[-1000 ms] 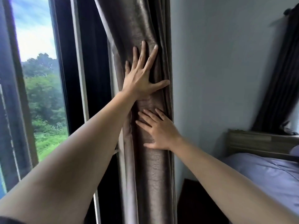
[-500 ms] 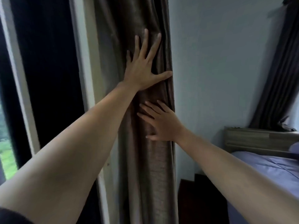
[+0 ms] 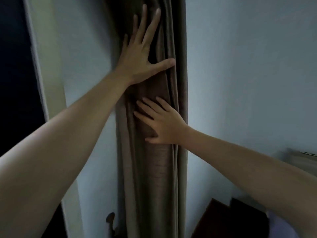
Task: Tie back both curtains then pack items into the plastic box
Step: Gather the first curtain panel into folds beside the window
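A brown curtain [image 3: 154,169] hangs gathered into a narrow vertical bundle against the pale wall. My left hand [image 3: 140,55] presses flat on its upper part, fingers spread and pointing up, thumb stretched to the right. Just below, my right hand [image 3: 163,124] lies flat on the folds with straight fingers pointing up and left. Neither hand grips the fabric. No tie-back band and no plastic box are in view.
A dark metal hook [image 3: 110,220] sticks out of the wall low down, left of the curtain. The dark window frame [image 3: 20,83] runs along the left. A dark wooden piece of furniture [image 3: 228,220] and a bed headboard [image 3: 301,160] sit at the lower right.
The view has swung right and down, so the window has slid out of sight at the left. Both hands stay flat on the curtain, which looks more tightly bunched against the wall.
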